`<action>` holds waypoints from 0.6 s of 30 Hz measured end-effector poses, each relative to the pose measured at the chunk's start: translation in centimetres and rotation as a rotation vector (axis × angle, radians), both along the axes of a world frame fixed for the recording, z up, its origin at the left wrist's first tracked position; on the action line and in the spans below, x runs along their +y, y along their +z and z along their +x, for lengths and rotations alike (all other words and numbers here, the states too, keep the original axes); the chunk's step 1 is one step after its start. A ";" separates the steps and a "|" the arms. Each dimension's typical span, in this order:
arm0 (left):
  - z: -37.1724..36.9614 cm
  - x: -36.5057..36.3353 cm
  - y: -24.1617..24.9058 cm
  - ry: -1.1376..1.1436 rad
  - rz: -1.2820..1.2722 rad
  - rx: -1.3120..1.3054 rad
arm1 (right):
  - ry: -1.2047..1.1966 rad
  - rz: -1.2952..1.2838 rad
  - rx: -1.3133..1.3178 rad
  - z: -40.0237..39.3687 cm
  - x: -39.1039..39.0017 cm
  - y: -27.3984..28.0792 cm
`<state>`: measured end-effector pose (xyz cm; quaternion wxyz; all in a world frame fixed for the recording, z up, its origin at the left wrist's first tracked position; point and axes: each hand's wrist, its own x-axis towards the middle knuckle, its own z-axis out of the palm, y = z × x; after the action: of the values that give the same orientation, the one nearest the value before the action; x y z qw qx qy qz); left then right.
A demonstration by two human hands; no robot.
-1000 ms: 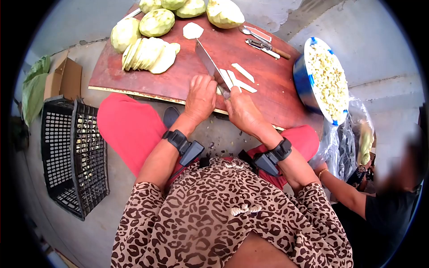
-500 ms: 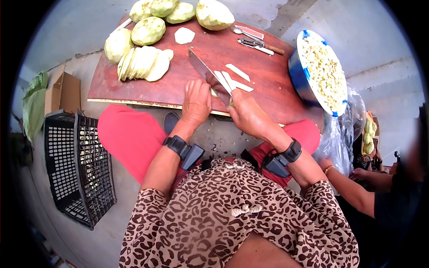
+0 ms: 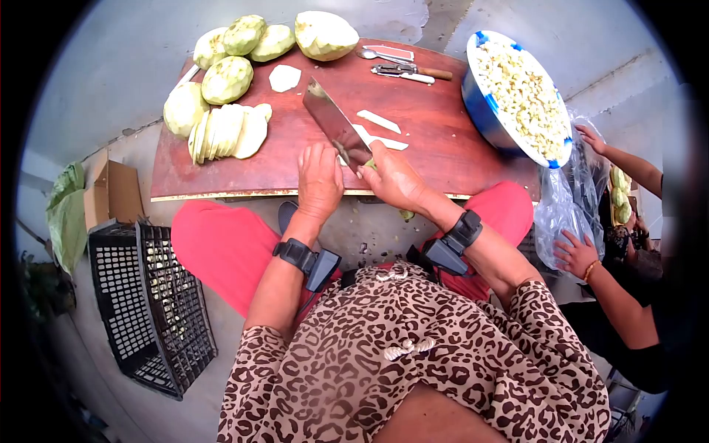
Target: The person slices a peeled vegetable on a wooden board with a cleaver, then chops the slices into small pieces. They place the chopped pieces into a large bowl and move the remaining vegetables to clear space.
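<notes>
My right hand point(image 3: 395, 177) is wrapped round the handle end of a broad-bladed knife point(image 3: 332, 122), its blade slanting up and left over the red board point(image 3: 428, 159). My left hand point(image 3: 320, 179) is closed at the board's front edge, beside the blade, on a piece that its fingers mostly hide. Pale cut strips point(image 3: 379, 121) lie just right of the blade. To the left, a row of thin slices point(image 3: 227, 133) leans together, with whole peeled green fruits point(image 3: 227, 80) behind it and a flat pale slice point(image 3: 284, 77) nearby.
A blue-and-white basin point(image 3: 487, 111) full of chopped pieces stands at the right. Behind my knife lie a peeler point(image 3: 395, 70) and a spoon point(image 3: 369, 54). Black crates point(image 3: 173, 310) stand at lower left. Another person's hands point(image 3: 576, 255) touch a clear plastic bag point(image 3: 554, 221).
The view has shifted, so the board sits lower and further left. The knife has tilted more upright. The other person's hands have moved apart, one now raised near the basin.
</notes>
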<state>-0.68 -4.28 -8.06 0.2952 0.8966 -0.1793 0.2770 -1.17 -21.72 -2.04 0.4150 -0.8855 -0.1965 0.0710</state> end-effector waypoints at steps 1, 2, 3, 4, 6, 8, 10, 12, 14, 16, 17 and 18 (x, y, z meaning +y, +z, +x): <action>0.1 -0.2 -0.1 -0.015 -0.017 0.014 | 0.012 0.118 -0.029 0.3 -0.7 -1.0; 0.1 -0.4 -0.2 -0.028 -0.034 0.029 | 0.003 0.095 -0.053 0.8 -1.2 -2.0; 0.1 -0.6 -0.1 -0.041 -0.051 0.044 | -0.033 0.151 0.053 0.9 -1.5 -1.6; 0.1 -0.7 0.0 -0.059 -0.055 0.066 | -0.069 0.207 0.159 0.9 -1.8 -1.3; 0.1 -1.1 0.0 -0.088 -0.047 0.073 | -0.157 0.285 0.330 0.6 -2.3 0.0; 0.2 -1.3 -0.1 -0.103 -0.059 0.064 | -0.174 0.366 0.346 0.5 -2.8 1.2; 0.3 -1.5 -0.1 -0.091 -0.113 0.072 | -0.192 0.426 0.375 0.5 -3.7 1.5; 0.4 -1.5 0.0 -0.087 -0.110 0.067 | -0.214 0.455 0.376 0.8 -4.5 1.6; 0.4 -1.6 0.2 -0.090 -0.053 0.050 | -0.240 0.493 0.379 0.8 -5.2 1.9; 0.7 -1.6 0.9 -0.115 0.018 0.046 | -0.265 0.506 0.378 0.9 -6.1 1.7; 0.9 -1.6 1.2 -0.127 0.055 0.043 | -0.277 0.513 0.378 1.0 -6.5 1.6; 1.0 -1.6 1.8 -0.140 0.106 0.058 | -0.292 0.517 0.395 0.9 -6.8 2.0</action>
<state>0.34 -5.92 -6.27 0.2712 0.9039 -0.2473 0.2195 -0.31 -28.51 -0.09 0.6612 -0.7391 0.0048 0.1286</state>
